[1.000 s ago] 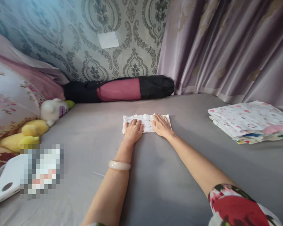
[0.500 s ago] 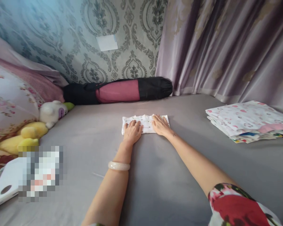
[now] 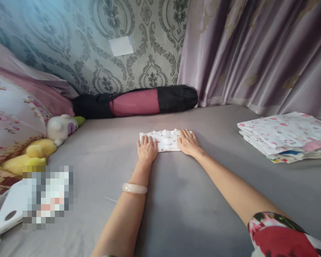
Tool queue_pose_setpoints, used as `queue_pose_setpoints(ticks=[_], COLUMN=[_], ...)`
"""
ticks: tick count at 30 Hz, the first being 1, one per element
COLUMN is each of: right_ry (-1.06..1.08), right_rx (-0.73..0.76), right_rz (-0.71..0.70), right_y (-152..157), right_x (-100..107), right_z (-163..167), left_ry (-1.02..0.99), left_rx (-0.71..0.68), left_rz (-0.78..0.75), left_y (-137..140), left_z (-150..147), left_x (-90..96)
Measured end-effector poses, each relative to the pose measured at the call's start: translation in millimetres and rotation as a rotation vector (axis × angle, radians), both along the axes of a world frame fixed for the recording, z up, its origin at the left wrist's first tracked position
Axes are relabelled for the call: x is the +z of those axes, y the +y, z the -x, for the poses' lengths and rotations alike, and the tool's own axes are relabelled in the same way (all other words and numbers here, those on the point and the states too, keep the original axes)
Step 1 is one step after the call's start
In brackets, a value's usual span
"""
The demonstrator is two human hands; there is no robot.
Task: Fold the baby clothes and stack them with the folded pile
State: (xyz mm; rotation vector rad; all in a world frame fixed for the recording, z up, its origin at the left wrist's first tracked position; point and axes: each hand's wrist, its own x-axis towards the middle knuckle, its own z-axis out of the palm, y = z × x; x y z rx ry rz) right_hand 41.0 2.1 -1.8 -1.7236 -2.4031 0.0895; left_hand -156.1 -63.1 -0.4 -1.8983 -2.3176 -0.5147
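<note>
A small folded white cloth (image 3: 167, 141) with a tiny printed pattern lies flat on the grey bed sheet (image 3: 171, 200) in front of me. On its left end rests my left hand (image 3: 147, 148), palm down with the fingers stretched out. My right hand (image 3: 188, 142) lies flat over the right end, its fingers also extended. The middle of the cloth shows between the two hands. Its far edge looks slightly wavy. A pale bangle (image 3: 135, 188) circles my left wrist.
To the right sits a stack of folded printed cloths (image 3: 286, 132). A black and dark pink roll bag (image 3: 135, 102) lies along the wall. Plush toys (image 3: 60, 128), a floral pillow (image 3: 13, 110) and a white case (image 3: 16, 203) are at the left; a blurred item lies beside the case.
My hands have slid apart towards the two ends of the cloth, the left one leftward and the right one rightward. More of the cloth's middle shows. The view has shifted slightly.
</note>
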Motion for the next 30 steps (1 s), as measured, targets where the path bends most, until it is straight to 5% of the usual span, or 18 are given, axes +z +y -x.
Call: queue_pose_setpoints(ticks=[7, 16, 24, 30], right_ry=[-0.043, -0.155, -0.305, -0.33], right_rx=[0.094, 0.136, 0.125, 0.121], right_rz=[0.042, 0.358, 0.452, 0.5], right_y=[22, 81, 90, 91], right_x=[30, 63, 81, 87], right_z=[-11, -12, 5, 5], left_ry=[0.219, 0.129, 0.078, 0.12], left_rx=[-0.066, -0.124, -0.209, -0.249], left_rz=[0.034, 0.532, 0.813, 0.882], left_y=[15, 80, 128, 143], left_z=[14, 55, 67, 70], left_x=[16.3, 58.5, 64.7, 65.9])
